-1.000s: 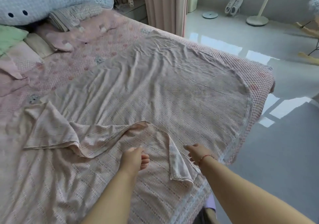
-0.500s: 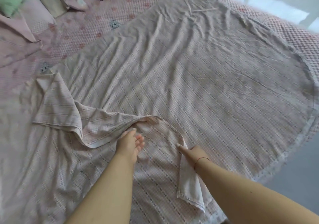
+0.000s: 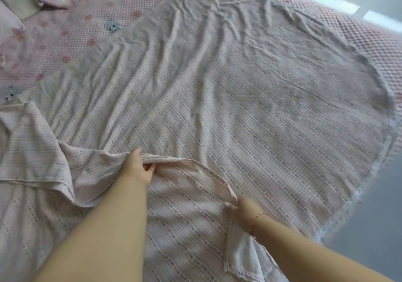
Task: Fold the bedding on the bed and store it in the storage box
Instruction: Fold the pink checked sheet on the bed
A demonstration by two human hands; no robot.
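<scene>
Pink-checked woven blanket spread across bed, filling centre of frame, near edge turned back in a loose flap at lower left. Left hand grasping the raised fold at lower centre, fingers curled under the cloth. Right hand pinching the same edge at lower right, corner hanging below the wrist. Judged as the opening fold: edge gathered, not yet carried over. Next move calls for lifting both grips together and drawing the edge toward the upper right, keeping it taut and corners aligned. Storage box not in view.
</scene>
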